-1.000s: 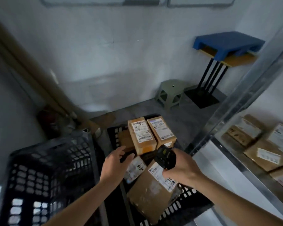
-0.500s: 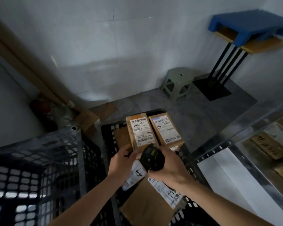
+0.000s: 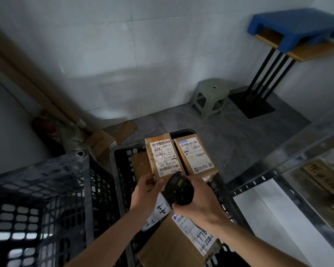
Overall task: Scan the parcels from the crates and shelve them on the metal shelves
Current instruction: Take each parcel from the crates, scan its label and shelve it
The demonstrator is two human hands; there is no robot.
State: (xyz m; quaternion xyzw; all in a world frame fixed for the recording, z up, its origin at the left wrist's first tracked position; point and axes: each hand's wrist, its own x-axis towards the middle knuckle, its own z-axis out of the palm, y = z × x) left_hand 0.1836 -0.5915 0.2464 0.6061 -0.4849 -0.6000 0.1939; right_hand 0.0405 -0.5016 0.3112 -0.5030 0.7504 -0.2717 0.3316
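Hands (image 3: 146,193) hide parcel's (image 3: 163,157) near end.

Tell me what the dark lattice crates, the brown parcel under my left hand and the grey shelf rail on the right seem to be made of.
Dark lattice crates: apparently moulded plastic, matte, with a regular grid of openings.
Brown parcel gripped by the left hand: corrugated-looking cardboard, dull, bearing a white paper label.
Grey shelf rail: seemingly galvanised steel, with a mottled sheen and punched holes.
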